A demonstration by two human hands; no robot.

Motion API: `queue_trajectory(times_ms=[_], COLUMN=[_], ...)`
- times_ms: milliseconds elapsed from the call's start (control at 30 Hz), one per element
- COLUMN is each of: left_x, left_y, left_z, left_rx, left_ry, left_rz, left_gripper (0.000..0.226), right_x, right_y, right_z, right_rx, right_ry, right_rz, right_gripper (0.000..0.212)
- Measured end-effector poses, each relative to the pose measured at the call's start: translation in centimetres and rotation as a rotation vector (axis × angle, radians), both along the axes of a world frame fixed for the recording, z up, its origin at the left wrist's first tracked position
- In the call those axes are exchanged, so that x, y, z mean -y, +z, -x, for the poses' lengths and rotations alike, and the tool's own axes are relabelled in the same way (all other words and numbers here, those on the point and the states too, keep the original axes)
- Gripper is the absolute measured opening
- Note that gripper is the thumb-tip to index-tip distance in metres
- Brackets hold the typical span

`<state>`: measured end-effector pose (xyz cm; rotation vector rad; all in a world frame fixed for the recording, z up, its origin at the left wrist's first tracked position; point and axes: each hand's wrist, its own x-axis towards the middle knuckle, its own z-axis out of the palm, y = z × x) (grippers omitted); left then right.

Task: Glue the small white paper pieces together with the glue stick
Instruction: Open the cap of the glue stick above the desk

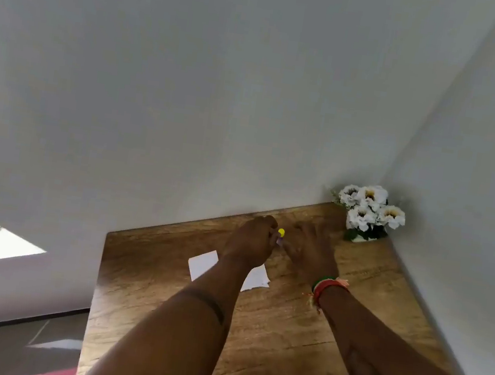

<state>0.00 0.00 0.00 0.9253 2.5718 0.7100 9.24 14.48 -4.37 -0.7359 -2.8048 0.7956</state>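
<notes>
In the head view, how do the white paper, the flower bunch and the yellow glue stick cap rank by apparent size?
1. White paper, partly hidden by the left forearm
2. Flower bunch, farther away, so its place against the paper is unsure
3. Yellow glue stick cap, clearly smallest

White paper (203, 264) partly under left forearm; glue stick (280, 235) mostly within fist.
</notes>
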Motion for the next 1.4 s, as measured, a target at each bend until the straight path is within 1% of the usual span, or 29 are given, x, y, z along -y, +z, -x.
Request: queue_trajectory(times_ms=[100, 133, 167, 233, 333, 400, 500, 600, 733, 833, 933, 1067, 1233, 1400], left_x=[-1.2, -1.5, -1.7, -2.2, -2.5, -2.5, -2.4, -2.0, -0.4, 1.2, 3.1, 5.7, 8.0, 9.0], left_y=[-0.8, -1.0, -1.2, -1.8, -2.5, -2.9, -3.0, -2.1, -0.1, 1.4, 3.1, 4.2, 5.1, 5.2], left_z=[0.3, 0.3, 0.4, 0.8, 1.2, 1.3, 1.5, 1.7, 1.8, 2.0, 1.8, 1.1, -0.1, -0.8], left_rx=[0.014, 0.007, 0.0, -0.017, -0.054, -0.05, -0.028, 0.021, 0.136, 0.198, 0.284, 0.353, 0.417, 0.428], left_ry=[-0.036, -0.054, -0.064, -0.073, -0.092, -0.102, -0.087, -0.011, 0.17, 0.266, 0.389, 0.47, 0.495, 0.482], left_rz=[0.004, 0.009, 0.018, 0.044, 0.085, 0.073, 0.047, -0.014, -0.135, -0.183, -0.276, -0.366, -0.44, -0.466], left_gripper=[0.039, 0.042, 0.043, 0.041, 0.031, 0.026, 0.024, 0.021, 0.019, 0.025, 0.031, 0.03, 0.029, 0.032], right_x=[-0.1, 0.2, 0.2, 0.2, 0.6, 0.9, 0.9, 1.2, 2.7, 4.9, 7.4, 9.7, 11.2, 11.6], right_y=[0.0, 0.3, 0.1, 0.0, -0.5, -0.9, -1.5, -0.9, 1.0, 2.6, 4.2, 5.8, 6.9, 7.2], right_z=[0.6, 0.6, 0.8, 1.0, 1.1, 1.2, 1.5, 1.9, 2.4, 2.8, 3.0, 2.8, 1.7, 0.7], right_rx=[0.024, 0.053, 0.044, 0.033, 0.039, 0.018, -0.008, -0.033, -0.116, -0.197, -0.222, -0.208, -0.202, -0.195], right_ry=[0.009, 0.004, 0.005, -0.015, -0.045, -0.056, -0.045, -0.011, 0.053, 0.077, 0.102, 0.158, 0.217, 0.259], right_rz=[0.069, 0.092, 0.097, 0.135, 0.2, 0.219, 0.224, 0.264, 0.354, 0.386, 0.37, 0.298, 0.238, 0.199], right_gripper=[0.048, 0.045, 0.042, 0.041, 0.04, 0.037, 0.034, 0.029, 0.013, 0.009, 0.006, 0.004, 0.005, 0.005])
